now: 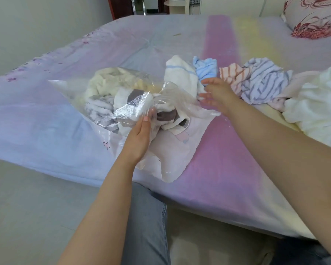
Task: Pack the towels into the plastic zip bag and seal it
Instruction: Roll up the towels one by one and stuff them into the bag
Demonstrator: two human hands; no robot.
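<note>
Head view: zip bag (122, 104) lies sideways, mouth seemingly toward right hand (217, 95).

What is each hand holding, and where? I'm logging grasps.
The left hand holds the plastic zip bag at its open mouth edge. The right hand holds nothing, its fingers spread near the towels.

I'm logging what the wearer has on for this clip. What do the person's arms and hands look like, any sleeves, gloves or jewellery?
Both forearms are bare up to the frame edge: no sleeves show. The left hand and right hand wear no gloves, and no rings, watch or bracelets are visible. Fingernails look short and unpainted. Below, a leg in light grey-blue jeans shows.
</note>
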